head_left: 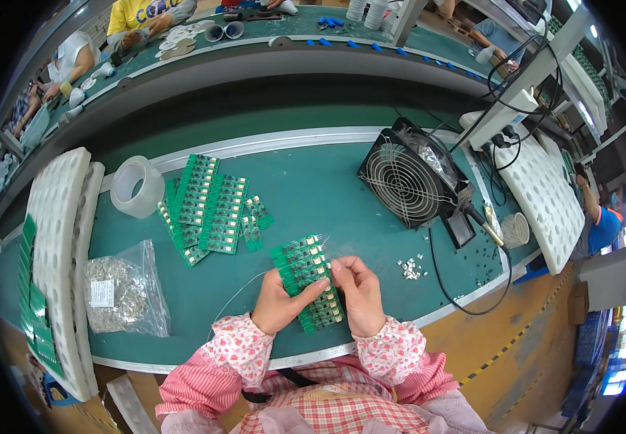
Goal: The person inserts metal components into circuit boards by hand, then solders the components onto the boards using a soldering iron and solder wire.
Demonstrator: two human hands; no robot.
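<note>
My left hand (pixel 281 301) is closed on a green circuit board panel (pixel 318 316), its thumb lying across the front. The panel is tilted above the bench and carries a row of small pale components, with thin wire leads sticking up at its top end. At the panel's right edge, my right hand (pixel 357 288) has thumb and forefinger pinched together by one component; whatever is between them is too small to make out. Further left lie stacked circuit board panels (pixel 224 213), with smaller board pieces (pixel 252 233) beside them. Small white components (pixel 412 269) are scattered to the right.
A black fan (pixel 404 181) with a wire guard stands at the back right, near a soldering iron (pixel 492 228) and its cable. At left are a tape roll (pixel 137 186), a bag of small parts (pixel 121 293) and white foam trays (pixel 58 239). Other people work across the bench.
</note>
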